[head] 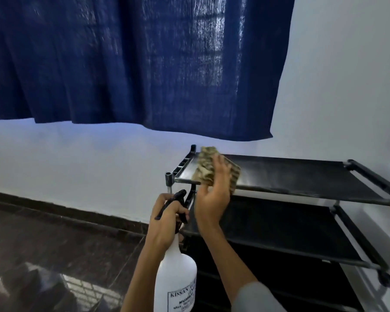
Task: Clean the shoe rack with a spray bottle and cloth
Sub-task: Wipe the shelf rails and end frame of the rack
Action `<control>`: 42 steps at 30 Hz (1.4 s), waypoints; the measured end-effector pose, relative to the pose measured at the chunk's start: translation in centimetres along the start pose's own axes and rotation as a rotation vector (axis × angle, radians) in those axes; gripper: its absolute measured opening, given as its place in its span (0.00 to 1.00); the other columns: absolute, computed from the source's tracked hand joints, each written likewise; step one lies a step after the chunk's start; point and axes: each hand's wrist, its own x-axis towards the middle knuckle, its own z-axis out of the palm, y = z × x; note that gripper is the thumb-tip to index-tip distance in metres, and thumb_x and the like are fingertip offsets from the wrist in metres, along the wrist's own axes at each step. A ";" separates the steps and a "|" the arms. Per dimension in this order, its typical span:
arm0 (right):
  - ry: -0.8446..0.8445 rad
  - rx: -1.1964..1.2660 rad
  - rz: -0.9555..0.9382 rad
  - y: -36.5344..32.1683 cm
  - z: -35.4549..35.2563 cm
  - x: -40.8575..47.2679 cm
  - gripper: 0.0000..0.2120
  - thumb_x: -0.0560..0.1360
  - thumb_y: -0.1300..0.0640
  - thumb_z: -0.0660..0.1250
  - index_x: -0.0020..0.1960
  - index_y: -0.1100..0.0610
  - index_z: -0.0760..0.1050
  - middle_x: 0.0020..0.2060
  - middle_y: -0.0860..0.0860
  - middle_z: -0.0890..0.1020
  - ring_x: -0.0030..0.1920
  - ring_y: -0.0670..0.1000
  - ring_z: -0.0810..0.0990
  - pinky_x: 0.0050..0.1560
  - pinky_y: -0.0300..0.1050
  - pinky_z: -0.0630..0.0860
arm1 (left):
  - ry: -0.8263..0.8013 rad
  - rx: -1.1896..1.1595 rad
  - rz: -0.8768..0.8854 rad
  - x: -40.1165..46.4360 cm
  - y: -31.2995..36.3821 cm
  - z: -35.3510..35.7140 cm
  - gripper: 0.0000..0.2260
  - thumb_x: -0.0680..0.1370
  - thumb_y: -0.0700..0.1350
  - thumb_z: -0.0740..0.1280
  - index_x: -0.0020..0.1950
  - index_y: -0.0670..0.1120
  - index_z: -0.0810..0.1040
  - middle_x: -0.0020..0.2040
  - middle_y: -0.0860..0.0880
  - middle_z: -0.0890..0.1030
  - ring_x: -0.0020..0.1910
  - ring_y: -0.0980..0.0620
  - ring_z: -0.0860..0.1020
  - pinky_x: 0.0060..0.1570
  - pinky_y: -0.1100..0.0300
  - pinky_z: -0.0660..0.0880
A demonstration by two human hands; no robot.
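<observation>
While my right hand (214,192) presses the soft, limp cloth (216,168) flat at the rack's (302,176) nine-o'clock end, my left hand (167,218) grips the light spray bottle (176,282) by its neck.

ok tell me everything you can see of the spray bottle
The spray bottle is white, plastic-looking and translucent, with a black trigger head and a black-printed label, partly cut off and too blurred to read fully. It is upright, leaning slightly, beside the rack's left end. The left hand wraps its neck and trigger; nothing else touches it. Its base is out of frame.
</observation>
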 end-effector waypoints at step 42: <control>-0.434 -0.709 -0.521 9.0 -11.4 5.0 0.16 0.74 0.56 0.57 0.51 0.56 0.82 0.57 0.50 0.81 0.64 0.57 0.74 0.69 0.54 0.61 | -0.232 -0.057 -0.177 8.4 -3.3 -2.5 0.30 0.72 0.38 0.51 0.70 0.61 0.70 0.42 0.35 0.81 0.42 0.40 0.80 0.30 0.60 0.64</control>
